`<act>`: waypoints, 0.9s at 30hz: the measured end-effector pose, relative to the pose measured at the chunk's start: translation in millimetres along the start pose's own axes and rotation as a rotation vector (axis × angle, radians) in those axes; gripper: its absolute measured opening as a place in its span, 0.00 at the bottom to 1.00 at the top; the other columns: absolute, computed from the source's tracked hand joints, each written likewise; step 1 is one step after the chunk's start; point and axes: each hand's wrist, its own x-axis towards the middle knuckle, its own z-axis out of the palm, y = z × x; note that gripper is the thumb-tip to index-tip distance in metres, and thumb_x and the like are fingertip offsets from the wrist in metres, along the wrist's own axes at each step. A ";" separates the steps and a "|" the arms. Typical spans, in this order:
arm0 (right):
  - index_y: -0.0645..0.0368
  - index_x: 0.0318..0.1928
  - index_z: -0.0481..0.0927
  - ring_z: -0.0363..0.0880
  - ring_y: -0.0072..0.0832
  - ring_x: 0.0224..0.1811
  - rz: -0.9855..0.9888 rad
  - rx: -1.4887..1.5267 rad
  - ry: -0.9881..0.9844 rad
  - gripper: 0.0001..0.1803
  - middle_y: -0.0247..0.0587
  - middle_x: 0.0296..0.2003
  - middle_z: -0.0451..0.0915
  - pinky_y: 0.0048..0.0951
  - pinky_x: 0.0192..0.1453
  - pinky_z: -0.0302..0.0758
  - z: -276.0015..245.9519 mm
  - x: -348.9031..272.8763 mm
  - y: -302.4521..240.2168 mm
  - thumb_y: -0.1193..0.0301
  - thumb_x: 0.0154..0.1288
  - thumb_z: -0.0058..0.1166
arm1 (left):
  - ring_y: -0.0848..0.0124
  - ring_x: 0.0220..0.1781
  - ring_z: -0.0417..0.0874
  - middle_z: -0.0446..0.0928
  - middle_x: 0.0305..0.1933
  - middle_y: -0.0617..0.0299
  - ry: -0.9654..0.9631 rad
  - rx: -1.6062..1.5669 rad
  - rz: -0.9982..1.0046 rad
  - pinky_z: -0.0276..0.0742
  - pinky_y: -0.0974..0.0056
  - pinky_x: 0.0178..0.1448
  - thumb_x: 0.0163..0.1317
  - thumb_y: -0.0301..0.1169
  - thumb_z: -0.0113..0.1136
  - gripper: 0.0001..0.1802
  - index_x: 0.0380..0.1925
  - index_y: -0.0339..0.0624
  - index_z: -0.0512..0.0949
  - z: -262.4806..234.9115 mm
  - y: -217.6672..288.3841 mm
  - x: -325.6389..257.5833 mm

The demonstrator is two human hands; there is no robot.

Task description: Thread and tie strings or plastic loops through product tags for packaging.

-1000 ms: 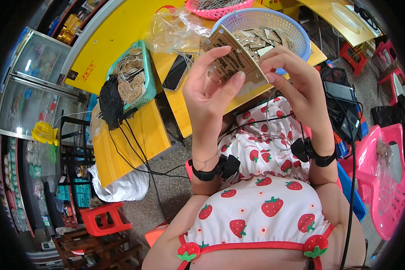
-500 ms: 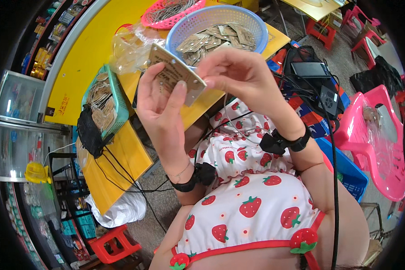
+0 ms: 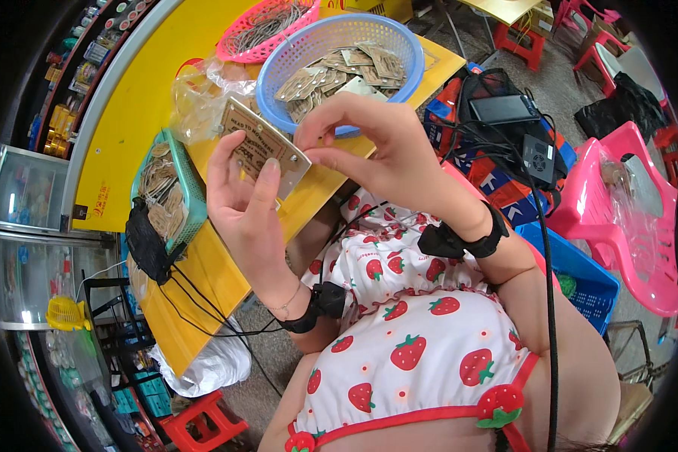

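Note:
My left hand (image 3: 252, 203) grips a flat beige printed tag (image 3: 265, 147) with holes in its corners, tilted above the yellow table. Thumb and fingers lie on its printed side. At the tag's right corner, beside a hole, my right hand (image 3: 369, 139) is closed in a pinch; whatever is between those fingertips is too small to make out. Just beyond my hands stands a blue perforated basket (image 3: 412, 56) holding a heap of similar tags (image 3: 339, 71). More tags lie in a green basket (image 3: 196, 197) to the left.
A pink basket (image 3: 315, 16) of grey cords sits at the back, near a clear plastic bag (image 3: 196, 113). A black cloth-like object (image 3: 147, 241) with cables rests against the green basket. Pink chairs (image 3: 603, 218) and a blue crate (image 3: 591, 282) stand to the right.
The view has shifted, so baskets and hands sit a little differently in the picture. The tag is turned to show more of its printed face. Both hands keep their hold.

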 end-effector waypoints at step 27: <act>0.68 0.37 0.78 0.78 0.24 0.44 0.106 0.149 0.116 0.06 0.39 0.39 0.79 0.24 0.51 0.74 0.2 4.2 1.3 0.82 0.58 0.57 | 0.91 0.23 0.61 0.72 0.27 0.74 0.246 0.423 0.158 0.53 0.82 0.26 0.57 0.23 0.62 0.10 0.40 0.36 0.78 -6.6 -9.4 8.4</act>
